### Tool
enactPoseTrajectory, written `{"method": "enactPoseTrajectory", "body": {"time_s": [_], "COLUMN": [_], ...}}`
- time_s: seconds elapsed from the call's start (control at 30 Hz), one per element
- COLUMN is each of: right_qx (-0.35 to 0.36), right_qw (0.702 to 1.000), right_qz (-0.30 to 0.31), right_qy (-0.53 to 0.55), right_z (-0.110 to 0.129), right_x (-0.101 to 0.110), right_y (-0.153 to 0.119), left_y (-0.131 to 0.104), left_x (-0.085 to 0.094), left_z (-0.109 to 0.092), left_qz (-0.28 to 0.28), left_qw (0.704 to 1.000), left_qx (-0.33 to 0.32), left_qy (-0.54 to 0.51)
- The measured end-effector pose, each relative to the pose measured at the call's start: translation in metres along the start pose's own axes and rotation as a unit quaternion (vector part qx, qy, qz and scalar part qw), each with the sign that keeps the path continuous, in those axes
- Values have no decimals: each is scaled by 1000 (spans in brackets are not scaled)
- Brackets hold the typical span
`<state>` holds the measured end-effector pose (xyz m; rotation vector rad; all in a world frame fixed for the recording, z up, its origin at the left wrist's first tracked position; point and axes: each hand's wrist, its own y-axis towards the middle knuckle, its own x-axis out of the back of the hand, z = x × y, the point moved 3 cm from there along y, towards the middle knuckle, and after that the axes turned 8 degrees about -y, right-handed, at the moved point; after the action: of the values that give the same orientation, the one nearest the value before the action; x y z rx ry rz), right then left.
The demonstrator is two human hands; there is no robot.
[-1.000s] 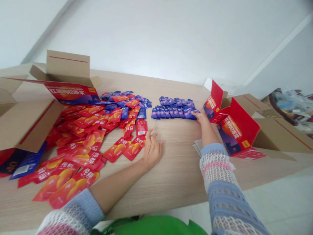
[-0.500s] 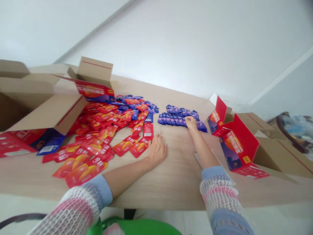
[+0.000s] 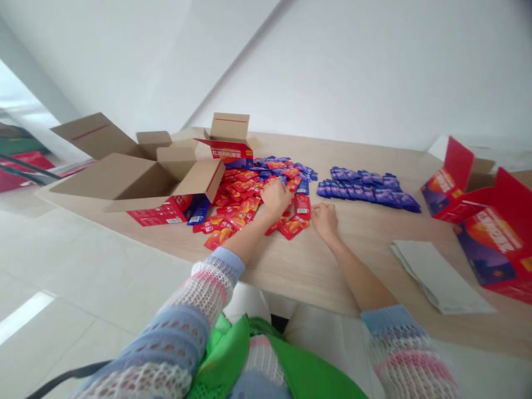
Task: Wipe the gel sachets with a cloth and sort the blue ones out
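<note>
My left hand (image 3: 276,198) is over the heap of red sachets (image 3: 239,208), its fingers curled down among them. Whether a sachet is between its fingertips is hidden. My right hand (image 3: 325,221) rests low over the table, fingers drawn together with nothing visible in them. Just left of its fingertips lies a red sachet turned back side up (image 3: 302,205), with a white label. Blue sachets (image 3: 305,172) are mixed in at the heap's far side. Farther right, purple-blue sachets (image 3: 366,192) lie overlapping in two neat rows.
An open carton (image 3: 158,208) stands left of the heap, and another open box (image 3: 230,149) behind it. At the right are open red boxes (image 3: 490,238). A folded white sheet (image 3: 440,277) lies near the table's (image 3: 291,266) front right.
The view has swung left. My left hand has moved from the table beside the sachets onto the red heap. My right hand has left the purple-blue rows and come back towards the red sachets.
</note>
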<state>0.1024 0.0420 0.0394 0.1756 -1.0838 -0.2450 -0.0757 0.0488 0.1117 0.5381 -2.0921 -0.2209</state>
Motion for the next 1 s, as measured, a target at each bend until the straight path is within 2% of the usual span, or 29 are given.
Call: {"method": "enactPoseTrajectory", "body": {"time_s": [0.07, 0.13, 0.23, 0.27, 0.33, 0.4, 0.47, 0.63, 0.73, 0.83, 0.93, 1.0], "right_qx": [-4, 9, 56, 65, 76, 69, 45, 21, 12, 6, 36, 38], "right_qw": [999, 997, 986, 984, 985, 990, 995, 997, 998, 996, 975, 954], "right_qz": [1, 34, 130, 149, 147, 119, 93, 69, 39, -25, -113, -154], "right_qy": [-33, -70, -89, -80, -50, -18, 2, 16, 38, 89, 187, 254], "right_z": [14, 26, 38, 39, 39, 36, 32, 29, 28, 22, 16, 14], "right_x": [0, -6, -21, -24, -25, -22, -18, -19, -20, -17, -14, -16], "right_y": [-14, -25, -35, -36, -35, -34, -33, -34, -31, -24, -18, -16], "left_y": [30, 49, 60, 62, 66, 72, 77, 82, 80, 75, 66, 57], "left_x": [4, 2, -9, -16, -30, -42, -48, -48, -40, -29, -11, 6], "left_z": [12, 17, 17, 16, 16, 15, 12, 9, 13, 20, 22, 17], "left_qz": [18, 29, 25, 50, 99, 141, 157, 145, 117, 103, 91, 64], "left_qw": [1000, 998, 989, 981, 965, 949, 940, 939, 949, 959, 972, 978], "left_qx": [12, -29, -115, -153, -189, -208, -216, -232, -218, -188, -133, -108], "left_qy": [11, 46, 86, 109, 152, 191, 213, 210, 197, 187, 172, 164]}}
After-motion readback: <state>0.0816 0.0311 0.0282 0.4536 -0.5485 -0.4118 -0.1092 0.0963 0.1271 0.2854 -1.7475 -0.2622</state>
